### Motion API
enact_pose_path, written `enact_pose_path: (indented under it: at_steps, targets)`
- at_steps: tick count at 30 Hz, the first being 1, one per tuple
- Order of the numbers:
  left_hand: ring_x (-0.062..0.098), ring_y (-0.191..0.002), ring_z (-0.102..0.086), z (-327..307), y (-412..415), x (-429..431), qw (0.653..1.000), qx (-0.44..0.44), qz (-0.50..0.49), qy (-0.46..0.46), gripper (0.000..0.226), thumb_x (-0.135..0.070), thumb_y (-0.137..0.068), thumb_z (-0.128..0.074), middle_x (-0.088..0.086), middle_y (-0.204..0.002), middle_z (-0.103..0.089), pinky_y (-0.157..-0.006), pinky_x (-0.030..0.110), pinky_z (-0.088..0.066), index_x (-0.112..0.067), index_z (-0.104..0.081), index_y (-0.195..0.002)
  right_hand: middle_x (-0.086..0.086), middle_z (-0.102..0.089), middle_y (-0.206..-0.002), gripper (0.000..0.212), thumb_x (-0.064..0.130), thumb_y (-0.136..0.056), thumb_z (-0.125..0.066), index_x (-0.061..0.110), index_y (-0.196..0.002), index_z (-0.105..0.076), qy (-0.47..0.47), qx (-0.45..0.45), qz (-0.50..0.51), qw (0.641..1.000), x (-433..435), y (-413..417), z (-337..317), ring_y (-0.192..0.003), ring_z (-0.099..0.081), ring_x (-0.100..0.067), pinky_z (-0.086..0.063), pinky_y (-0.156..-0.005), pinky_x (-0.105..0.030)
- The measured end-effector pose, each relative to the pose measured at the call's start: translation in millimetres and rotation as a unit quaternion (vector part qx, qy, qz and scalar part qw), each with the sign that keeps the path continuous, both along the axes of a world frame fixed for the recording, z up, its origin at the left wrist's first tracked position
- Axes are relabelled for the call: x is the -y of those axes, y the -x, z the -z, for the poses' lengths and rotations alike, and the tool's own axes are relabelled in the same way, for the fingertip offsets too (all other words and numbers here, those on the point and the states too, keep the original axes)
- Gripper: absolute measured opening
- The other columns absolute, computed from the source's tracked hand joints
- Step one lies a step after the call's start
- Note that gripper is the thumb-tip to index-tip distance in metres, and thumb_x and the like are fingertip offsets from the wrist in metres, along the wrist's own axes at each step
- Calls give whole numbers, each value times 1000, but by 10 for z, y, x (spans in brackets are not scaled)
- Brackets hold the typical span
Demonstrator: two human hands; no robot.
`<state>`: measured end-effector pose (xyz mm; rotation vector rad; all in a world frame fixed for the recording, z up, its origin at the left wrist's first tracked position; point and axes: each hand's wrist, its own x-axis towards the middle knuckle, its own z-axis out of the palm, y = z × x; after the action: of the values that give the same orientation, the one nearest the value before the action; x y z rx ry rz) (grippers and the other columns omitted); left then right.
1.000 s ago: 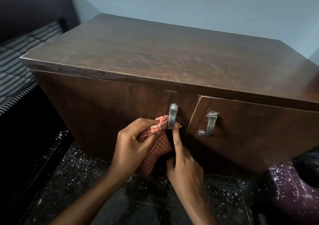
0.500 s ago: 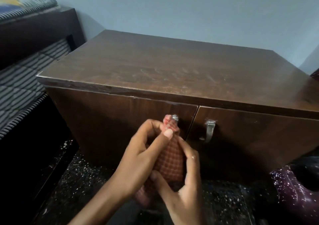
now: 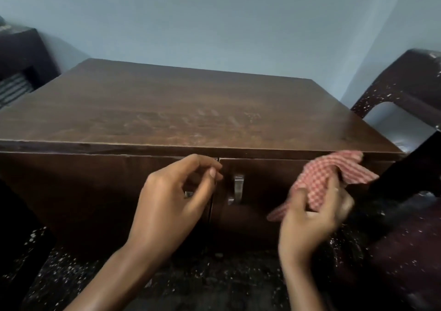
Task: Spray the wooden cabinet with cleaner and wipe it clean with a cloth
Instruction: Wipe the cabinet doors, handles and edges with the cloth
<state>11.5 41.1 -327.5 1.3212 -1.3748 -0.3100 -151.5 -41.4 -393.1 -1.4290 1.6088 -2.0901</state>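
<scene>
Gripping checked cloth [image 3: 334, 177], right hand [image 3: 312, 217] beside unlabelled cabinet [image 3: 167, 110]

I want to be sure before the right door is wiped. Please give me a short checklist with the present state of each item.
1. Checked cloth held by the right hand: ok.
2. Left hand free of the cloth: ok, its fingers are curled in front of the left door.
3. Right door handle unobstructed: ok.
4. Both doors closed: ok, only a thin seam shows.
5. Cleaner sprayed on the right door: cannot tell, no wet patch or bottle is visible.
6. Cabinet top clean: not ok, pale smears remain.
</scene>
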Motion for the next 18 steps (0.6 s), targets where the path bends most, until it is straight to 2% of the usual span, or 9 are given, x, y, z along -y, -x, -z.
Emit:
enact_pose_path:
  at_steps: [2, 6, 7, 9, 11, 13, 15, 16, 18]
  targets:
    - [8, -73, -68, -18, 2, 2, 999, -4, -13, 33, 13, -34, -85, -54, -14, -81, -70, -61, 36, -55, -32, -66, -90, -24, -47, -113, 48, -4, -78, -55, -5, -125, -51, 27, -56, -36, 997, -36, -216, 24, -109, -45, -15, -29, -99, -10]
    - [3, -70, -67, -34, 11, 13, 996, 0, -34, 85, 12, -29, -87, -53, -13, -82, -69, -65, 25, -55, -30, -65, -89, 11, -46, -119, 35, 29, -83, -55, 39, -117, -56, 8, -162, -160, 974, -272, -613, 64, -113, -45, -8, -40, -93, -20]
    - [2, -71, -67, -34, 23, 19, 995, 12, -35, 92, 13, -27, -87, -53, -13, -83, -69, -66, 20, -54, -30, -65, -90, 12, -47, -118, 30, 36, -84, -57, 41, -113, -57, 6, -191, -160, 968, -259, -609, 50, -110, -44, -3, -42, -89, -19]
    - [1, -74, -67, -25, 43, 32, 995, 21, -29, 98, 13, -25, -88, -53, -13, -87, -68, -69, 16, -52, -28, -65, -91, 7, -53, -113, 19, 38, -89, -55, 39, -108, -58, 45, -205, -132, 969, -136, -443, 14, -106, -47, -1, -41, -88, -19]
    - [-1, -75, -67, -11, 68, 46, 995, 25, -18, 96, 13, -26, -88, -52, -14, -87, -68, -69, 14, -51, -27, -64, -92, -3, -51, -113, 17, 28, -96, -44, 34, -103, -58, 85, -244, -7, 966, 53, -118, 24, -104, -47, -22, -37, -90, -34]
    - [-1, -74, -67, 1, 124, 84, 995, 34, 2, 93, 13, -26, -88, -52, -14, -85, -68, -68, 12, -49, -27, -64, -93, -13, -50, -119, 24, 15, -96, -40, 20, -105, -62, 63, -272, 136, 951, 300, 321, 98, -109, -43, -32, -32, -91, -41]
    - [0, -74, -67, 25, 209, 138, 994, 38, 25, 95, 13, -25, -88, -53, -13, -80, -68, -66, 11, -49, -24, -64, -93, -20, -50, -128, 36, 1, -84, -42, 6, -116, -58, -15, -188, 172, 967, 505, 673, 234, -118, -43, -36, -31, -97, -42]
    - [0, -73, -67, 37, 253, 166, 994, 39, 35, 94, 13, -24, -88, -53, -12, -76, -68, -66, 13, -50, -22, -65, -93, -24, -46, -134, 44, -6, -80, -41, 0, -123, -52, -50, -119, 143, 981, 577, 768, 314, -123, -42, -39, -29, -103, -36]
    - [1, -73, -67, 89, 360, 235, 993, 41, 65, 88, 14, -25, -89, -53, -14, -75, -68, -64, 19, -53, -21, -65, -94, -30, -34, -142, 55, -16, -79, -40, -9, -133, -38, -109, -15, 67, 992, 651, 854, 535, -133, -33, -40, -17, -108, -14]
